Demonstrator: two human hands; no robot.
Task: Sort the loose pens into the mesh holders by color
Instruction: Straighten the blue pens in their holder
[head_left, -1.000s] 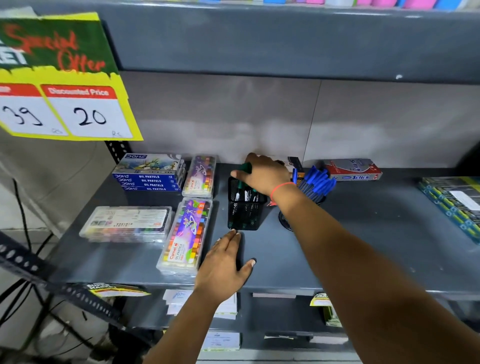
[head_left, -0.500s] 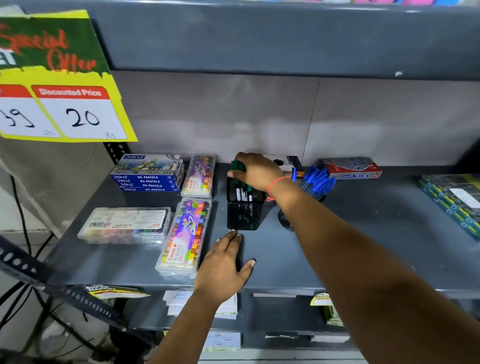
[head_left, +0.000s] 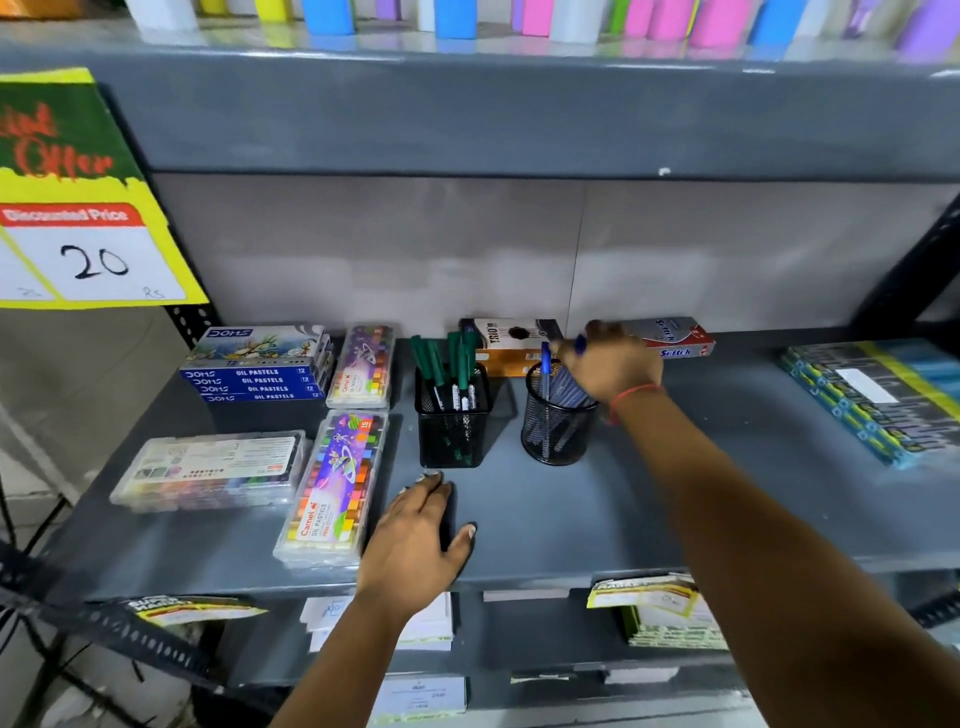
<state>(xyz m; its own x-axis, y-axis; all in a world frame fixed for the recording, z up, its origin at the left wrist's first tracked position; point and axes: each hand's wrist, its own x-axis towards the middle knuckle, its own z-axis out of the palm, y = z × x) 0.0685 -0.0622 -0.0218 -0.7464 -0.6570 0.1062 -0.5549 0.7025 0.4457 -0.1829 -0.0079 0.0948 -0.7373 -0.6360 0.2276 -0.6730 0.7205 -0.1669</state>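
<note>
Head view: right hand (head_left: 610, 366) reaches over the round mesh holder (head_left: 557, 426), fingers (head_left: 597, 332) curled over the tops of the blue pens (head_left: 563, 392) standing in it; hand is motion-blurred, so cannot tell if they clamp a pen or just touch. One blue pen (head_left: 545, 371) stands upright just left of those fingers. Square mesh holder (head_left: 452, 428) sits further left of the fingers, well clear of them, with green pens (head_left: 447, 364) upright in it. Left hand (head_left: 415, 540) lies flat on the grey shelf (head_left: 649, 509), fingers together, thumb spread, holding nothing; fingertips (head_left: 428, 475) sit just in front of the square holder's base. Camel oil pastel box (head_left: 335, 488) lies just left of the left fingers.
</note>
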